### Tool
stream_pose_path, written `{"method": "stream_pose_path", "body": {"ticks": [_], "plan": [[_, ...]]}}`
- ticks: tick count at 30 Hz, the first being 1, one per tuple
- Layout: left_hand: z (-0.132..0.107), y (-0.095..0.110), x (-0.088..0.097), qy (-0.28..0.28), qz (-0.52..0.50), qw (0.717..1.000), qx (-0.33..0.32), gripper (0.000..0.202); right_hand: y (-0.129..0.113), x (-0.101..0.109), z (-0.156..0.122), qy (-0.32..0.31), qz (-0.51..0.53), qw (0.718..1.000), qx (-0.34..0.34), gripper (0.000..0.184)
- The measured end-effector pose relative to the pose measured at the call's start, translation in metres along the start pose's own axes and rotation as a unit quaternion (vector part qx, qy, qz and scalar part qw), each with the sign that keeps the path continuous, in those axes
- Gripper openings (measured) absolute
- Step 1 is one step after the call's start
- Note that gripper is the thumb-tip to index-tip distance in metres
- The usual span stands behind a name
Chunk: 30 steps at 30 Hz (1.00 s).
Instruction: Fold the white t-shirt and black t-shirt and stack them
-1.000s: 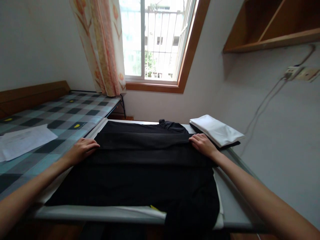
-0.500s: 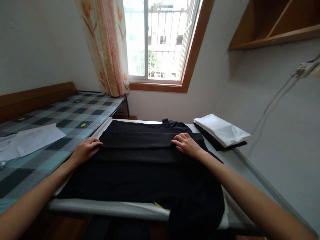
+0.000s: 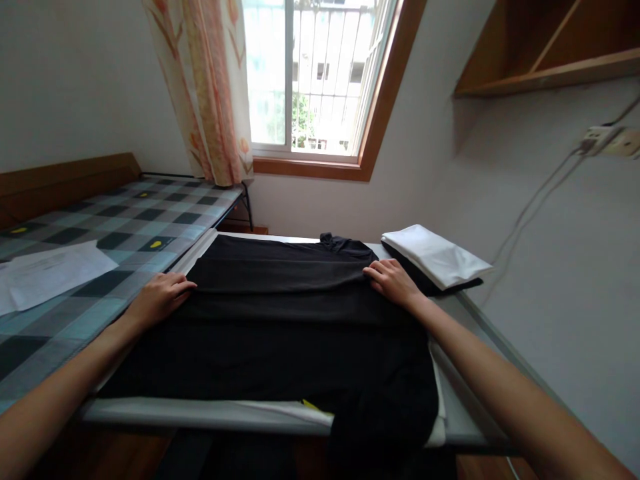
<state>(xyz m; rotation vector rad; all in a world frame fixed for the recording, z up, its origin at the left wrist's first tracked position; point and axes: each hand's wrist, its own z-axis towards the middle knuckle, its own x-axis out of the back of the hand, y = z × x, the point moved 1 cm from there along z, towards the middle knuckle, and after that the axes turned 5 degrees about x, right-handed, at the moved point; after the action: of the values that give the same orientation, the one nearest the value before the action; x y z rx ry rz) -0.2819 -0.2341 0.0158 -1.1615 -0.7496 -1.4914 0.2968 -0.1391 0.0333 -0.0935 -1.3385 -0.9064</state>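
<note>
A black T-shirt point(image 3: 280, 353) lies spread across a table, its hem toward the left and its shoulder end toward the right. One sleeve bunches at the far side and the other droops over the near edge. A raised crease runs crosswise between my hands. At the hem, my left hand point(image 3: 163, 297) has its fingertips and thumb closed on the cloth at the crease's left end. My right hand point(image 3: 393, 281) grips the shirt near its shoulder end with curled fingers; its thumb is partly hidden.
Folded white cloth point(image 3: 435, 255) rests on folded black cloth point(image 3: 425, 283) at the table's back right. Left of the table stands a bed with a checked mattress point(image 3: 165, 215) and papers point(image 3: 60, 273). A wall shelf point(image 3: 550, 77) hangs at upper right; a window point(image 3: 315, 80) is ahead.
My right hand has slid right along the shirt toward the shoulder end. My left hand stays at the hem. The crease between them looks flatter, and the view has shifted slightly.
</note>
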Motion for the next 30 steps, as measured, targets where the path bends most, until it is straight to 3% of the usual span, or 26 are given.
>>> {"method": "stream_pose_path", "body": {"ticks": [6,14,21,26,30], "plan": [[0.018,0.032,0.009,-0.017,0.023,0.998,-0.062,0.036,0.038,-0.006,-0.037,-0.033,0.026,0.997,-0.069,0.022],[0.067,0.125,0.021,-0.034,0.037,0.988,-0.149,0.036,0.038,-0.007,-0.042,-0.034,0.024,0.995,-0.088,0.021],[0.096,0.197,0.013,0.001,0.04,0.975,-0.217,0.028,0.042,-0.005,-0.042,-0.034,0.008,0.997,-0.067,0.026],[0.118,0.229,0.007,0.035,0.021,0.975,-0.22,0.025,0.046,-0.003,-0.043,-0.015,0.023,0.998,-0.059,0.029],[0.128,0.244,0.003,0.044,-0.009,0.974,-0.224,0.02,0.041,0.0,-0.045,-0.034,0.012,0.999,-0.033,0.028]]}}
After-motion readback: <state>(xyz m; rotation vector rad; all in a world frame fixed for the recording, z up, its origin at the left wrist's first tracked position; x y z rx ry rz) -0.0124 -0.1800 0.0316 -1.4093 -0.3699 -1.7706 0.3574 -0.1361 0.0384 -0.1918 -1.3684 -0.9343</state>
